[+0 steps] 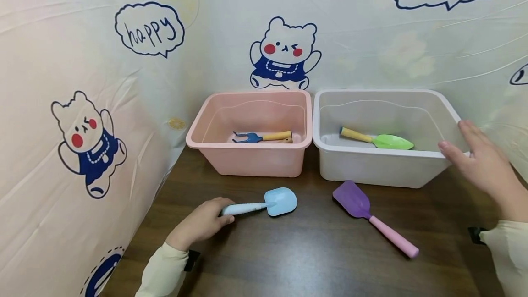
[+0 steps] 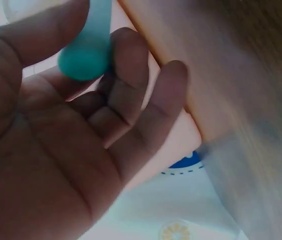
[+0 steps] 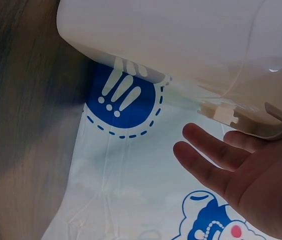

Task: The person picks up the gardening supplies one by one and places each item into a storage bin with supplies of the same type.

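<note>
The left hand (image 1: pixel 202 223) pinches the handle end of a light blue toy shovel (image 1: pixel 280 201) lying low over the table; in the left wrist view the handle's rounded end (image 2: pixel 83 62) sits between thumb and fingers, tinted teal. At the right corner of a white bin (image 1: pixel 379 166), the right hand (image 1: pixel 482 159) holds the rim, its thumb over the top. The right wrist view shows other fingers (image 3: pixel 206 170) stretched out below that rim. A purple shovel with a pink handle (image 1: pixel 393 236) lies on the table before the white bin.
A pink bin (image 1: pixel 255 162) stands left of the white one, holding a blue fork with a yellow handle (image 1: pixel 264 137) and a partly hidden handle. Inside the white bin lies a green trowel (image 1: pixel 392 141). Printed cloth (image 1: pixel 231 26) hangs behind the brown table (image 1: pixel 297 260).
</note>
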The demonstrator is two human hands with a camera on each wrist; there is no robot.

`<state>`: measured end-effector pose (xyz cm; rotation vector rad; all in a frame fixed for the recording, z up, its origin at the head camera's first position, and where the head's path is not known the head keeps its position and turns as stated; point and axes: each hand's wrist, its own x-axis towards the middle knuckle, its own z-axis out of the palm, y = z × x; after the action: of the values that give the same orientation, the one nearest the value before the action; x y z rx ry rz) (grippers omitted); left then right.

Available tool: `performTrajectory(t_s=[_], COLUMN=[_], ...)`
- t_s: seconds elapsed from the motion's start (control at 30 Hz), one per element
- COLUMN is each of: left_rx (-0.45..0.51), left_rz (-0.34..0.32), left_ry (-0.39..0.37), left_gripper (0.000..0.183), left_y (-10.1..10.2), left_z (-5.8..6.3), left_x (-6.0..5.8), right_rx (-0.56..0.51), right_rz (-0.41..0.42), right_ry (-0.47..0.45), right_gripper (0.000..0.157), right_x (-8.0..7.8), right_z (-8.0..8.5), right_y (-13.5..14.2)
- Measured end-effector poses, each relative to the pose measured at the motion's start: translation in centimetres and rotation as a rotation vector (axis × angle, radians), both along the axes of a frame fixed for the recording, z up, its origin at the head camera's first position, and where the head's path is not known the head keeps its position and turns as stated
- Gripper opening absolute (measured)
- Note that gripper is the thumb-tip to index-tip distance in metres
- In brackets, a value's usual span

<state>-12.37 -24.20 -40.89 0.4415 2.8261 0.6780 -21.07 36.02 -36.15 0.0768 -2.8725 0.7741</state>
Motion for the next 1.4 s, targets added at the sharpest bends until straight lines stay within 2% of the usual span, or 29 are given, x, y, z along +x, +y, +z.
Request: performTrajectory(t_s=[0.13, 0.23, 0.5, 0.7, 1.0, 1.23, 1.4], left_rx=[0.004, -0.013, -0.061, -0.001, 0.120, 0.204, 0.245], left_rz=[0.033, 0.030, -0.027, -0.053, -0.084, -0.081, -0.097], left_ry=[0.014, 0.040, 0.212, 0.203, 0.262, 0.266, 0.268], left_gripper=[0.034, 0.033, 0.021, 0.021, 0.025, 0.027, 0.027], left_y=[-0.2, -0.2, -0.3, -0.2, 0.2, 0.8, 1.3], left_z=[0.1, 0.0, -0.2, -0.3, 0.1, 0.9, 2.2], left_x=[-0.2, -0.4, -0.7, -0.9, -1.3, -1.7, -2.0], right_rx=[-0.004, -0.007, -0.016, -0.016, -0.015, -0.023, -0.029], right_rz=[-0.004, -0.010, 0.014, 0.011, -0.014, -0.021, -0.019], right_ry=[-0.005, -0.009, 0.025, 0.017, 0.004, -0.008, -0.007], right_gripper=[0.083, 0.083, 0.081, 0.082, 0.083, 0.084, 0.083], right_x=[0.1, 0.1, 0.0, -0.1, 0.1, 0.1, 0.1], right_z=[0.2, 0.3, 0.1, 0.0, 0.1, 0.2, 0.2], right_y=[-0.2, -0.2, -0.1, 0.0, -0.1, -0.2, -0.1])
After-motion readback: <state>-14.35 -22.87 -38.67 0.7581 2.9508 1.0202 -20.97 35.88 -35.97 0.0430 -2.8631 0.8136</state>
